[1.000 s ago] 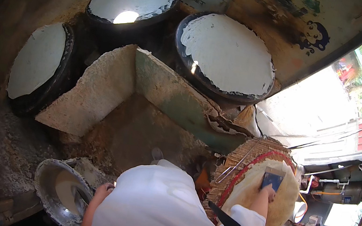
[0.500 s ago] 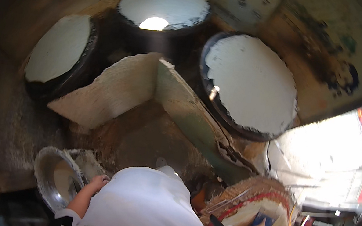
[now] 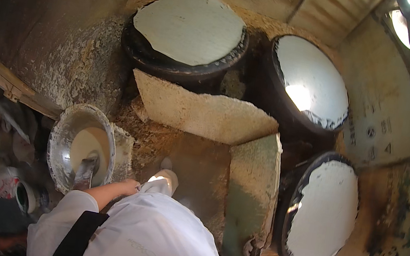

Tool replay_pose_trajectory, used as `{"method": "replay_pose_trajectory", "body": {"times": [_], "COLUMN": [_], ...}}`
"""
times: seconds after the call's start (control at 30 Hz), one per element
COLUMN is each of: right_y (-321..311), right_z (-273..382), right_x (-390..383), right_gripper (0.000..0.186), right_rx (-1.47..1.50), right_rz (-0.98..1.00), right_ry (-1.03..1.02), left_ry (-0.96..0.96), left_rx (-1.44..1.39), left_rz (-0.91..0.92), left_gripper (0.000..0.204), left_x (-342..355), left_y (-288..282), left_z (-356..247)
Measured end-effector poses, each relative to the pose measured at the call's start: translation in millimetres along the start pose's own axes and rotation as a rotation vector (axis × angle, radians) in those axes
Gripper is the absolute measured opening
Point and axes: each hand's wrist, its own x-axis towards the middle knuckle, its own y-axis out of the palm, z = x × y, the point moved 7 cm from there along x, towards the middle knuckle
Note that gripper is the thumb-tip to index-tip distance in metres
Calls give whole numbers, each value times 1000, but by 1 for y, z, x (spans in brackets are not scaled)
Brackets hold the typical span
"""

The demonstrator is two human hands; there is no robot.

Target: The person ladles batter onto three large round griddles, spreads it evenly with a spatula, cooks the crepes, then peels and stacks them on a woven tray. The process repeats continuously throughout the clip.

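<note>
Batter, pale and smooth, sits in the round metal basin (image 3: pixel 68 125) at our lower left, with a dark ladle (image 3: pixel 85 172) standing in it near the closer rim. Our left hand (image 3: pixel 127 187) hangs just beside that rim, close to the ladle's handle but not clearly on it; the fingers are curled loosely, and we cannot tell from this view whether they grip anything. Our right hand is hidden under our white shirt (image 3: pixel 155 238), so we cannot tell its state. To work well, we judge it best to close the hand firmly on the handle, dip low into the basin, and lift level so nothing drips over the crusted rim. Beyond the basin lie a rough beige slab (image 3: pixel 202 112) and a green-edged board (image 3: pixel 251 189), and past them three black round drums (image 3: pixel 188 29), each capped with a white sheet. We should carry the ladle over the boards steadily, keeping clear of the drum edges.
</note>
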Motion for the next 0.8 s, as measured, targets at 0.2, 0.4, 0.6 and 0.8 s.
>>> {"method": "replay_pose_trajectory", "body": {"times": [0.2, 0.4, 0.6, 0.8], "right_y": [155, 451, 640, 722], "right_z": [45, -16, -109, -135], "right_x": [-61, -195, -419, -513], "right_gripper": [47, 40, 28, 23], "right_rx": [209, 216, 35, -1], "right_rz": [395, 799, 1147, 1100], "right_ry": [61, 220, 430, 390], "left_ry": [26, 102, 143, -117], "left_rx": [-122, -294, -279, -676], "left_rz": [-51, -263, -242, -110], "left_gripper": [25, 25, 22, 28], "left_x": [44, 53, 68, 122], "left_y": [-68, -142, -138, -74], "left_z": [18, 32, 44, 94]}}
